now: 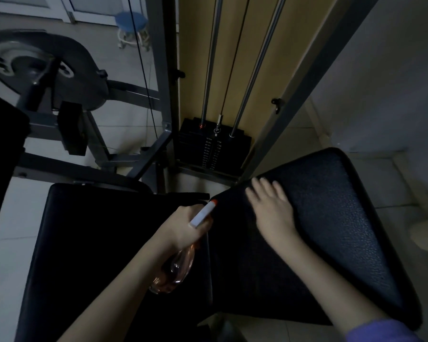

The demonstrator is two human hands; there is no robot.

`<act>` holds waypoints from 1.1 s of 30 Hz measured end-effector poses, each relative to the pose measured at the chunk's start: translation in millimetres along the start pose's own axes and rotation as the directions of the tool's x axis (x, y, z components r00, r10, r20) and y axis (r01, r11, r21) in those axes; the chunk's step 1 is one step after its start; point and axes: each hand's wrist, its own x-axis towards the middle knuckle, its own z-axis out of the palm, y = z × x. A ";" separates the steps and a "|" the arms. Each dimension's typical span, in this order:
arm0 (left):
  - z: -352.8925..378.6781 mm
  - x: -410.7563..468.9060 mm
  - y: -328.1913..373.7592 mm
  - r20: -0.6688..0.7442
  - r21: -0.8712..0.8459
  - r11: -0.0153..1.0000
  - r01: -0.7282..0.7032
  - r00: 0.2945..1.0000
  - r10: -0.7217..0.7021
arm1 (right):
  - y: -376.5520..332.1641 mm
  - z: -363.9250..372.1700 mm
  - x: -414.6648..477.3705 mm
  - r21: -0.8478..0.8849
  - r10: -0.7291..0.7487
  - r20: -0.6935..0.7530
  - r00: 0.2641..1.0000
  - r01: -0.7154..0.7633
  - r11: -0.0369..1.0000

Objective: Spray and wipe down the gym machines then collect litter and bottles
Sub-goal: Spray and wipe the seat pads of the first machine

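At the centre of the view, the left hand (183, 225) grips the neck of a clear pink-tinted plastic spray bottle (176, 270), fingers curled round it. The bottle's white rectangular spray head with orange tip (203, 214) points up and away from the person, toward the edge of the angled pad. The bottle body is rounded and glossy and hangs below the hand, over the seat.

The right hand (272, 211) lies flat, fingers straight and slightly spread, palm down on a black pebble-grained vinyl pad with rounded corners (331, 218). Whether anything lies beneath the palm cannot be told. A purple fabric sleeve (381, 332) shows at the lower right edge.

Left of that pad is a smooth black rectangular seat cushion (104, 243), mostly in shadow. The two cushions meet near the bottle.

Behind them stands a black weight stack of flat plates with small white labels (213, 144), too small to read. Two polished steel guide rods (256, 65) and a thin dark cable (233, 58) rise from it against a yellow panel (195, 58), within a grey square-section steel frame (307, 77).

At upper left is a round grey metal cam plate (35, 62). A blue-topped round stool (131, 21) stands farther back on the pale tiled floor (393, 181).
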 end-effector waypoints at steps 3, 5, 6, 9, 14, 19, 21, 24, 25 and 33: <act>-1.1 -4.4 -3.5 0.031 0.034 0.999 0.039 0.999 -0.040 | 4.8 1.3 20.0 0.044 0.140 -0.086 0.986 -0.137 0.990; 1.7 -6.2 -7.0 0.052 0.061 0.997 0.038 0.998 -0.041 | -8.0 5.2 24.6 0.068 0.030 -0.001 1.000 -0.030 0.997; 4.2 -6.6 -7.7 0.065 0.068 0.997 0.035 0.997 -0.040 | -16.0 8.6 20.0 0.090 -0.043 0.036 0.998 0.040 0.995; 12.7 -9.3 -8.2 0.112 0.100 0.995 -0.013 0.994 0.002 | -20.0 6.4 -14.3 0.163 -0.100 0.049 0.994 0.091 0.982; 26.1 -14.5 0.1 0.171 0.111 0.992 -0.057 0.984 0.037 | 28.1 -13.7 -31.3 0.165 0.149 -0.193 0.970 -0.117 0.979; 41.8 -16.8 18.2 0.282 0.190 0.966 -0.173 0.952 0.115 | 36.1 -26.4 -41.5 0.187 0.158 -0.210 0.965 -0.119 0.975; 45.2 -16.9 20.3 0.216 0.108 0.989 -0.097 0.974 0.071 | 40.7 -27.2 -55.6 0.178 0.184 -0.220 0.958 -0.146 0.973; 45.6 -12.5 23.5 0.113 0.031 0.998 -0.061 0.992 0.057 | 44.5 -30.1 -65.1 0.172 0.221 -0.236 0.946 -0.183 0.968; 45.3 -10.1 24.7 0.095 0.030 0.997 -0.072 0.993 0.068 | 44.1 -30.7 -65.3 0.175 0.225 -0.234 0.946 -0.186 0.967; 47.5 -18.8 28.7 0.147 0.114 0.988 -0.102 0.986 0.085 | 43.2 -32.3 -74.0 0.183 0.271 -0.281 0.921 -0.226 0.957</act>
